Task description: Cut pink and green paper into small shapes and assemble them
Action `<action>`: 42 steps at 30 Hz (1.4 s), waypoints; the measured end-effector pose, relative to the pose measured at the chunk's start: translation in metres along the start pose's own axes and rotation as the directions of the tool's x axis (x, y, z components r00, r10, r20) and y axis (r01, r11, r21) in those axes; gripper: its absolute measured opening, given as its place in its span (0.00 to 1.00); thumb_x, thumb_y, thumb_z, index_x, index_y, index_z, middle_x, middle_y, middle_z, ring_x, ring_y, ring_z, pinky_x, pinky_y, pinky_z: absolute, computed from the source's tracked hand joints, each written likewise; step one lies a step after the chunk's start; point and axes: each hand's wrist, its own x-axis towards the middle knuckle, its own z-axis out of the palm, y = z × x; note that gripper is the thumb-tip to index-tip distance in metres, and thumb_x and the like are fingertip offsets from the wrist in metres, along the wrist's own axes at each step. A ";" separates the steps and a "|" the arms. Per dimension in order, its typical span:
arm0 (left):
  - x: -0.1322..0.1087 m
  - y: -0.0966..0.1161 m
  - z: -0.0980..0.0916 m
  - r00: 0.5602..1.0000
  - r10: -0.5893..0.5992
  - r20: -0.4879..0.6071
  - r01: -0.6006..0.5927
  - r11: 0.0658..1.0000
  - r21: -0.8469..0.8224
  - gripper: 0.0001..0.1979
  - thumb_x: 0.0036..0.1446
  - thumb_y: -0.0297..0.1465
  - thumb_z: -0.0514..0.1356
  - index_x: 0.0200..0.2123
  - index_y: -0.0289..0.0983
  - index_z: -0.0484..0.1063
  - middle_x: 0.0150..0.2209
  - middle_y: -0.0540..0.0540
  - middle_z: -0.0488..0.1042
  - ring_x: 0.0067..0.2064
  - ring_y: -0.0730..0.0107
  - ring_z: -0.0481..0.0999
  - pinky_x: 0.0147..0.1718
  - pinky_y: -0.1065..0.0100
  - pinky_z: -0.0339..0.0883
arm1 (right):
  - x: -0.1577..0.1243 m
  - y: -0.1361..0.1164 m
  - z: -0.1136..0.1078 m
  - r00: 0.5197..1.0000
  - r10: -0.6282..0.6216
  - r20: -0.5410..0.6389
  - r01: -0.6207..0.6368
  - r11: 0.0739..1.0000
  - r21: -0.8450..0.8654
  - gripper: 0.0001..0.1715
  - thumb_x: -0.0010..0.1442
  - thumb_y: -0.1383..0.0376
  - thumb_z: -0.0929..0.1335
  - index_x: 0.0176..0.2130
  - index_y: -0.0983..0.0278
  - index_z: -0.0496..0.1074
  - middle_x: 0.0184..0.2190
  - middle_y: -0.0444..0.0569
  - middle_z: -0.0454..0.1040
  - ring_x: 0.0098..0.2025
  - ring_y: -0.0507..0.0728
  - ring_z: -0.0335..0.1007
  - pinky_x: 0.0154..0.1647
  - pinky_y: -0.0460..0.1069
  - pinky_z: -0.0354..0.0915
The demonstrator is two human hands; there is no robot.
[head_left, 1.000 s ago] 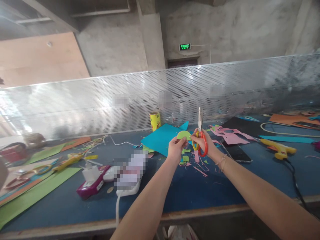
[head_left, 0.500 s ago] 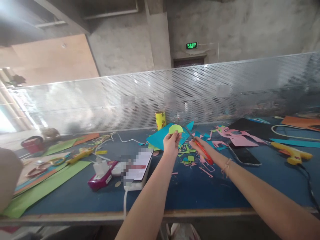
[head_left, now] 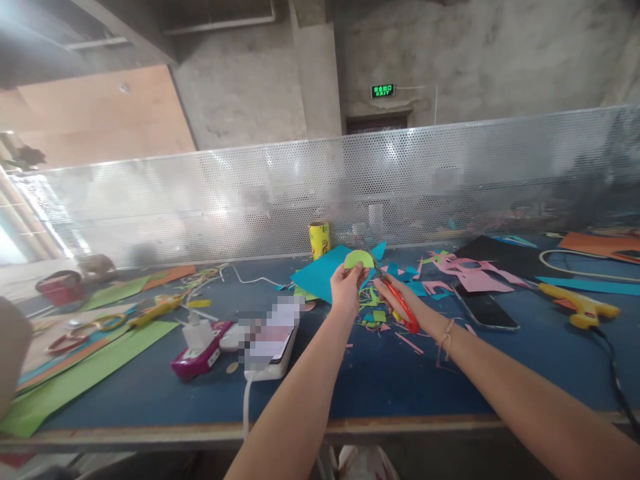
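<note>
My left hand (head_left: pixel 346 287) is closed, pinching a small light-green half-round paper piece (head_left: pixel 357 258) and holding it up above the blue worktable (head_left: pixel 400 380). My right hand (head_left: pixel 397 298) grips red-handled scissors (head_left: pixel 400 303). Their blades point up and to the left, with the tips right at the edge of the green piece. Beneath both hands lie several small pink and green paper scraps (head_left: pixel 380 320). A teal paper sheet (head_left: pixel 323 272) lies just behind my left hand.
A yellow roll (head_left: pixel 319 239) stands by the perforated metal screen (head_left: pixel 450 180). Right of my hands lie pink cutouts (head_left: pixel 470 275), a phone (head_left: pixel 487 309) and a yellow glue gun (head_left: pixel 577 306). To the left are a power strip (head_left: pixel 265 347), a magenta device (head_left: pixel 197 357) and green sheets (head_left: pixel 75 380).
The scissors have dropped from blades upright to tilted left at the green piece. My left hand lifted the piece higher, and the view shifted slightly.
</note>
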 end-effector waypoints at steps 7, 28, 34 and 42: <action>0.003 0.002 -0.010 0.990 0.064 0.123 -0.100 0.944 0.313 0.08 0.38 0.30 0.66 0.25 0.33 0.72 0.21 0.49 0.73 0.25 0.73 0.72 0.30 0.70 0.68 | 0.007 0.002 -0.027 0.981 -0.190 -0.028 0.175 0.944 -0.279 0.12 0.51 0.55 0.65 0.26 0.60 0.62 0.17 0.41 0.62 0.21 0.52 0.58 0.22 0.48 0.55; 0.012 -0.005 -0.021 0.973 -0.073 0.221 0.018 0.970 0.241 0.14 0.31 0.33 0.70 0.23 0.32 0.73 0.20 0.48 0.72 0.22 0.75 0.70 0.29 0.71 0.67 | 0.001 -0.013 -0.054 0.971 -0.204 0.122 0.237 0.791 -0.564 0.10 0.53 0.57 0.65 0.28 0.62 0.66 0.19 0.42 0.64 0.21 0.50 0.55 0.25 0.46 0.54; 0.013 -0.003 -0.021 0.971 -0.101 0.218 0.043 0.966 0.256 0.15 0.30 0.33 0.70 0.23 0.32 0.73 0.20 0.48 0.72 0.22 0.75 0.70 0.29 0.70 0.67 | 0.000 -0.019 -0.055 0.979 -0.170 0.116 0.205 0.770 -0.604 0.13 0.52 0.54 0.65 0.28 0.62 0.67 0.18 0.43 0.64 0.21 0.51 0.57 0.23 0.46 0.53; 0.009 0.005 -0.020 0.960 -0.174 0.220 0.109 0.953 0.282 0.15 0.29 0.31 0.70 0.21 0.30 0.71 0.19 0.48 0.71 0.22 0.75 0.70 0.27 0.72 0.65 | -0.002 -0.027 -0.063 0.979 -0.090 0.185 0.191 0.725 -0.661 0.19 0.53 0.51 0.63 0.25 0.64 0.65 0.18 0.43 0.66 0.22 0.51 0.60 0.25 0.46 0.55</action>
